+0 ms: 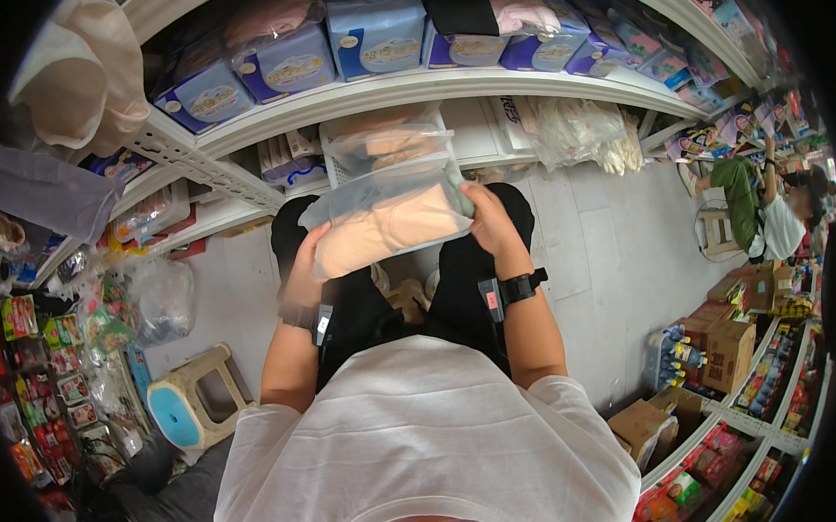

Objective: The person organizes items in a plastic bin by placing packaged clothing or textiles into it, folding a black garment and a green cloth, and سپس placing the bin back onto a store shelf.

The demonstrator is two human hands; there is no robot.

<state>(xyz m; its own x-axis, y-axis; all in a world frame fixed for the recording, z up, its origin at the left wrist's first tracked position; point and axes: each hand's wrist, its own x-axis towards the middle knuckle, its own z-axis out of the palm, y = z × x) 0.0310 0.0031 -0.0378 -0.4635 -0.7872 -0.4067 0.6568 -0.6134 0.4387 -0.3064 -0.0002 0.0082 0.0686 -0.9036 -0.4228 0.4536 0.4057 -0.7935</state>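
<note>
Between my two hands, above my knees, is a frosted plastic bag (399,222) with a folded peach-coloured garment inside. My left hand (308,253) grips its left end, the fingers blurred. At the opposite end, my right hand (488,218) holds the right edge, the thumb on top. Something greyish-green (461,187) shows beside that hand, partly hidden by the bag. Just beyond stands a white plastic basket (331,165) on the low shelf, with similar bagged garments (395,144) in it.
Blue tissue packs (375,39) line the shelf ahead. Bagged white gloves (577,131) lie on the lower shelf. A plastic stool (191,398) stands at left. Cardboard boxes (722,344) and bottles (676,353) are at right. Another person (777,214) is by the far right shelves.
</note>
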